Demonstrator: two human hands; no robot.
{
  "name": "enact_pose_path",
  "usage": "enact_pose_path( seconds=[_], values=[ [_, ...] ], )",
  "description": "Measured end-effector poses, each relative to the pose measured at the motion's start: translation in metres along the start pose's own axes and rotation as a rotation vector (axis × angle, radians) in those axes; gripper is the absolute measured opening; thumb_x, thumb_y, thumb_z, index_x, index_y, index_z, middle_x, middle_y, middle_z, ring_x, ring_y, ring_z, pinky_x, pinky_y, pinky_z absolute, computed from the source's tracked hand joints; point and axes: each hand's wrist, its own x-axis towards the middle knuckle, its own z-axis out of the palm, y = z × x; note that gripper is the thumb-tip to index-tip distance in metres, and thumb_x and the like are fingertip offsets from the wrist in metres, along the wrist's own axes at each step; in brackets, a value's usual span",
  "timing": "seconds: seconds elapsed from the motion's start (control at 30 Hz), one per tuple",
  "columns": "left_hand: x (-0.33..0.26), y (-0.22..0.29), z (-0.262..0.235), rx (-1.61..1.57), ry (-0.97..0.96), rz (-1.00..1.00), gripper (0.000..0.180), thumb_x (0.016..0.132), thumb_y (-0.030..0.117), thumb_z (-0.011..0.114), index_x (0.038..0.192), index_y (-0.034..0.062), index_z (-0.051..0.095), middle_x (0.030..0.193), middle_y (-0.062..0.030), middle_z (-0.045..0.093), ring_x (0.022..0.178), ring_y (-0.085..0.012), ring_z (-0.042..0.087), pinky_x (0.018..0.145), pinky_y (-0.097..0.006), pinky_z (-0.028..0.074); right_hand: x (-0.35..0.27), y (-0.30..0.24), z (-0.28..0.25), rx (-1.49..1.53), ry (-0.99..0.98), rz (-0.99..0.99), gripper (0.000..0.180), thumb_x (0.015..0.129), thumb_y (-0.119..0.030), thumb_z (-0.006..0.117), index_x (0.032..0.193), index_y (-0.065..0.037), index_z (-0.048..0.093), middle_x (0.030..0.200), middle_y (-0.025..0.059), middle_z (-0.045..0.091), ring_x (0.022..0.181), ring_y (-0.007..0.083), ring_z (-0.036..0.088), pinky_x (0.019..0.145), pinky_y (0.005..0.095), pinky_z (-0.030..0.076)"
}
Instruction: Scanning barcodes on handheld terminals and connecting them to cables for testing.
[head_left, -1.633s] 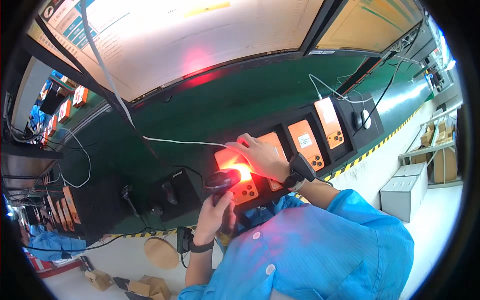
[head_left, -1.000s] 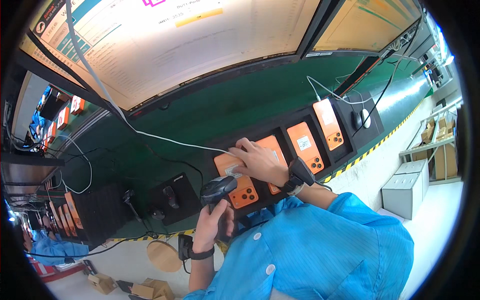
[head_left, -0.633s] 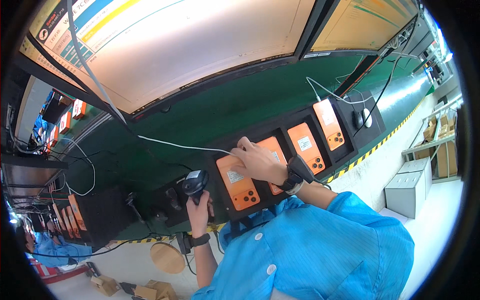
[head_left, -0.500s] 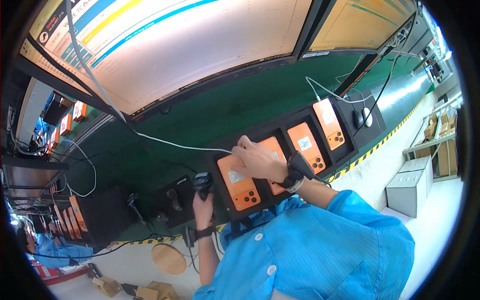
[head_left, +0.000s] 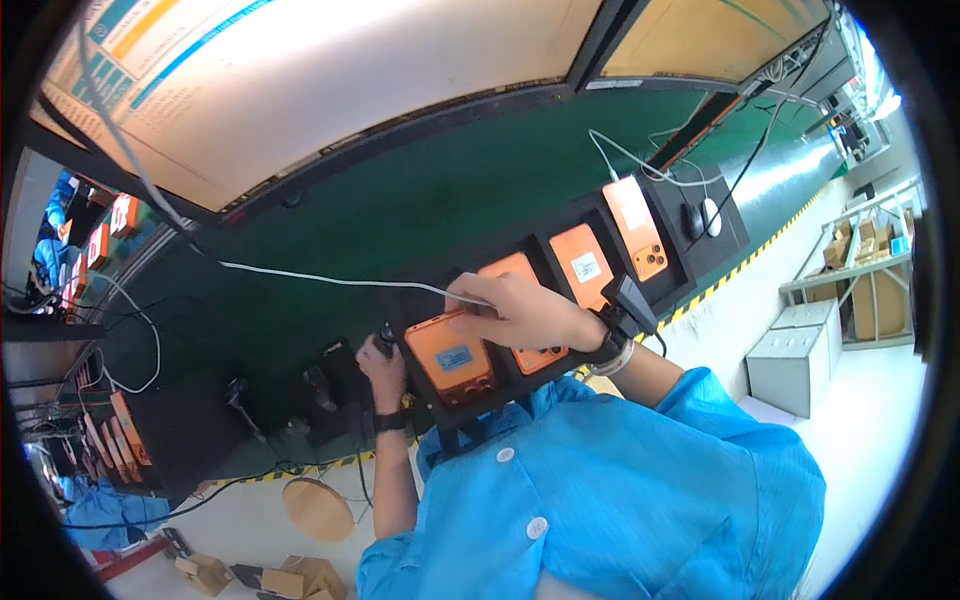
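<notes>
— What is the person wearing?

— A light blue smock (head_left: 610, 490) with loose sleeves, closed down the front by round white buttons (head_left: 503, 455).

— Anything on the wrists?

— Yes. Just beside the cuff of the smock, the right hand (head_left: 520, 312) has a pale band and a black strap (head_left: 612, 340) round its wrist. The left hand (head_left: 383, 368) has a dark band (head_left: 388, 421) at the wrist, well apart from its sleeve, which is pushed up.

— Gloves?

— Both hands are bare.
</notes>
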Motion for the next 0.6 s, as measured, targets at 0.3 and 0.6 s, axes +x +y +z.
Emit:
enact_pose_path(
  seconds=[0.3,0.6],
  values=[
    [-0.036,0.181,-0.145,-0.985,-0.343,0.011,0.028,0.091,0.012,0.068,0.114,-0.0030,0.060,0.108,-0.0095,0.067,0.099,-0.0120,0.061,0.087,-0.027,0.049,0.004,-0.018,-0.013,-0.040,-0.123,-0.182,0.028,0.093,-0.022,0.066,0.111,0.000,0.064,0.091,0.0130,0.069,0.072,0.0228,0.066,0.067,0.0309,0.052],
    [-0.044,0.197,-0.151,-0.860,-0.317,0.214,0.025,0.085,0.005,0.072,0.106,-0.0018,0.062,0.100,-0.0096,0.069,0.092,-0.0143,0.066,0.081,-0.026,0.051,0.016,-0.027,-0.016,1.455,-0.347,-0.220,0.031,0.102,-0.044,0.046,0.091,-0.015,0.038,0.068,-0.0080,0.032,0.061,0.0064,0.030,0.055,0.0252,0.025]
  ],
)
